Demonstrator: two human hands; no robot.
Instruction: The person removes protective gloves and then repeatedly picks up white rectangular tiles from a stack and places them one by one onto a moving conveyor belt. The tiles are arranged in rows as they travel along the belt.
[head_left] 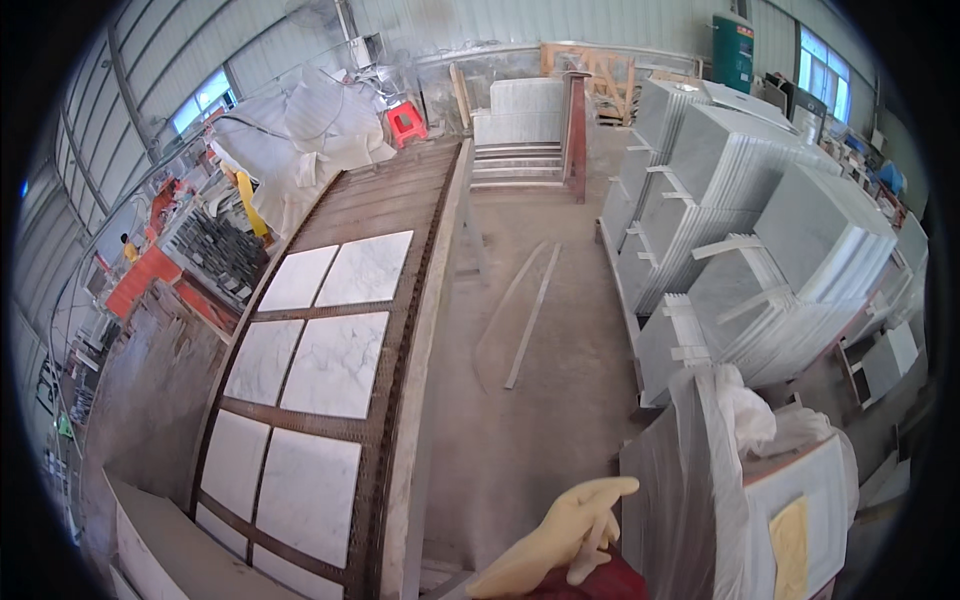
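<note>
My left hand (550,535), in a cream-yellow rubber glove, reaches in from the lower edge over the floor. Its upper fingers stretch to the right and the others bend downward, apart from one another. I see nothing held in it. Red cloth (610,582) shows just beneath the hand; whether it is a sleeve or other clothing, I cannot tell. My right hand does not show. Nearest on the right stands a plastic-wrapped stack (685,480) with a yellow cloth or glove (789,550) on it. To the left, white veined marble tiles (308,487) lie in pairs on a long conveyor bed (400,185).
Tall stacks of pale slabs (715,235) with spacer strips stand on the right. Long thin strips (533,315) lie on the floor between conveyor and stacks. A slab rack (517,150) with a red-brown post, a red stool (406,122) and a plastic-covered heap (300,130) are farther back.
</note>
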